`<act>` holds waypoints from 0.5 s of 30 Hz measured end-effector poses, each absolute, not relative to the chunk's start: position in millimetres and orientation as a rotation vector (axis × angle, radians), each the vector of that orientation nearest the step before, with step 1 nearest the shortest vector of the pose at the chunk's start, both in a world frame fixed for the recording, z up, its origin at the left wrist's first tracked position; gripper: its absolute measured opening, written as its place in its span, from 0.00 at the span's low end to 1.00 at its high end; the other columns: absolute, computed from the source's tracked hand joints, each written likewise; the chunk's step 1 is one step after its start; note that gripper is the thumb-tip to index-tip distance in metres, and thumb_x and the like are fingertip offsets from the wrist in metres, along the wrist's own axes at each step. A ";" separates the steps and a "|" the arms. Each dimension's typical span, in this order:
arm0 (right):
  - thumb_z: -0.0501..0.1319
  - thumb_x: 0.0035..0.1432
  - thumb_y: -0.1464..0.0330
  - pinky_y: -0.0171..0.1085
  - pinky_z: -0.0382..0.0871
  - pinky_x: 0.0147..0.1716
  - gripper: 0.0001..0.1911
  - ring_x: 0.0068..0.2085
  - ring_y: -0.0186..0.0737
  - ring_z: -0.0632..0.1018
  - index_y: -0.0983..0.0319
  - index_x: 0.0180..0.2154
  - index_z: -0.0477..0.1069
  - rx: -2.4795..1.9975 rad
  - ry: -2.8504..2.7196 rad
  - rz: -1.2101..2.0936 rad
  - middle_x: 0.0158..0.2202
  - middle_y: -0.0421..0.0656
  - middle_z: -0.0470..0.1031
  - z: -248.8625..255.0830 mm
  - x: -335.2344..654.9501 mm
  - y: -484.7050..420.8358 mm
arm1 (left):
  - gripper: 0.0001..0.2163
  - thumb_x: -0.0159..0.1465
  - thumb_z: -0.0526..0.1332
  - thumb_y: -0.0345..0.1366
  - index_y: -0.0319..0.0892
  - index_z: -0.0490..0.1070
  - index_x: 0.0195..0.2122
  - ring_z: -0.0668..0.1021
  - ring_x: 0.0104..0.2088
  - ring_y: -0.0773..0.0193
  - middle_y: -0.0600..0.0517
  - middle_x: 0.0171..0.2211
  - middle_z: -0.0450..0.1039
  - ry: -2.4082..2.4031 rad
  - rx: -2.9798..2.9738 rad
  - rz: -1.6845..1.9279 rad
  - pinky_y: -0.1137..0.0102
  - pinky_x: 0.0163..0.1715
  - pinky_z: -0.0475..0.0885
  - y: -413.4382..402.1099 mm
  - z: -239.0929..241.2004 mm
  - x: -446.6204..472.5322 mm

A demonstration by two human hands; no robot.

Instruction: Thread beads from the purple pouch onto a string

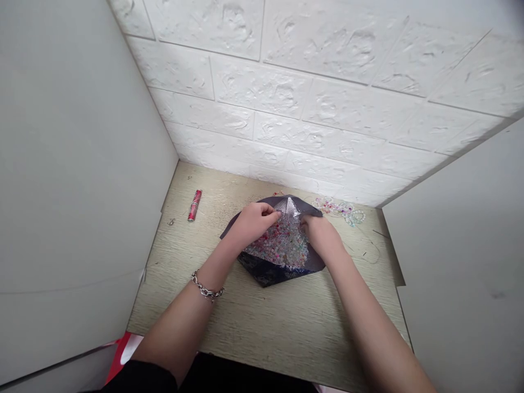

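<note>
A dark, opened-out paper box (268,273) lies on the light wooden table (262,322) and holds a heap of small pink, white and clear beads (282,245). My left hand (252,221) rests over the left side of the heap with its fingers curled in a pinch at the beads. My right hand (321,232) sits on the right side, fingers bent down into the beads. What either hand's fingertips hold is too small to see. A chain bracelet (207,289) circles my left wrist.
A red tube (194,205) lies at the table's back left, with a small metal piece (171,221) near it. A strung bead piece (341,210) rests at the back right, a thin thread (370,254) beside it. White panels wall in the left, right and brick-patterned back.
</note>
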State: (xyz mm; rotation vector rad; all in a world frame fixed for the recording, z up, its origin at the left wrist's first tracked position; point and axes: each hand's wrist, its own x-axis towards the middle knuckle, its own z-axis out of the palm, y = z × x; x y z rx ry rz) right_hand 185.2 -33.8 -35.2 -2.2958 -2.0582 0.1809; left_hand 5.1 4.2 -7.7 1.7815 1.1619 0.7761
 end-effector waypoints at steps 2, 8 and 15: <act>0.48 0.53 0.73 0.34 0.58 0.28 0.11 0.33 0.41 0.73 0.61 0.32 0.68 -2.321 -2.068 0.156 0.29 0.48 0.72 -34.7 183.8 -33.9 | 0.12 0.50 0.55 0.43 0.39 0.69 0.20 0.68 0.21 0.68 0.52 0.20 0.69 1.172 1.804 0.760 0.74 0.20 0.58 3.9 -7.3 5.1; 0.45 0.55 0.70 0.35 0.57 0.24 0.12 0.31 0.44 0.73 0.62 0.34 0.66 -2.408 -2.078 0.107 0.31 0.49 0.72 -32.7 178.2 -33.6 | 0.15 0.52 0.52 0.46 0.39 0.69 0.25 0.68 0.22 0.69 0.52 0.23 0.69 1.189 1.843 0.614 0.73 0.23 0.59 4.3 -5.9 3.6; 0.46 0.54 0.71 0.35 0.60 0.29 0.09 0.31 0.40 0.72 0.63 0.34 0.63 -2.098 -1.926 0.316 0.29 0.47 0.71 -30.9 173.7 -45.0 | 0.15 0.52 0.52 0.45 0.38 0.69 0.27 0.64 0.21 0.72 0.54 0.21 0.64 1.079 1.740 0.558 0.75 0.21 0.58 3.5 -6.4 5.4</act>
